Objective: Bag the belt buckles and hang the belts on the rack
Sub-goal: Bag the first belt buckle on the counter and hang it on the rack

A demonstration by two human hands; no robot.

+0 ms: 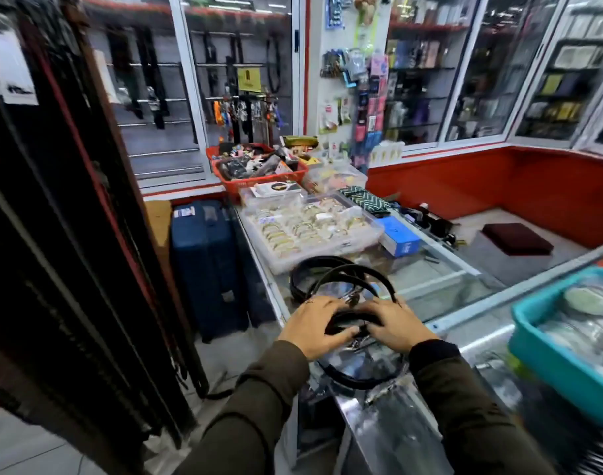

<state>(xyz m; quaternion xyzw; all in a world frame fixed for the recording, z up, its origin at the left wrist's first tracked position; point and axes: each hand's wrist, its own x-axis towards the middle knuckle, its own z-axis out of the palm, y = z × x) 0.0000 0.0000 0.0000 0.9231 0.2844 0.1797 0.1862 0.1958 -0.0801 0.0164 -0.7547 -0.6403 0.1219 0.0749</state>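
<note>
Several black belts lie coiled in loops on the glass counter. My left hand and my right hand both grip one coiled black belt near the counter's front edge, fingers curled over it from either side. A metal buckle shows just beyond my fingers. A loop of belt hangs below my hands. Many dark belts hang on the rack at the left.
A clear tray of bangles stands behind the belts, with a red basket of goods farther back. A teal bin sits at the right. A blue suitcase stands on the floor beside the counter.
</note>
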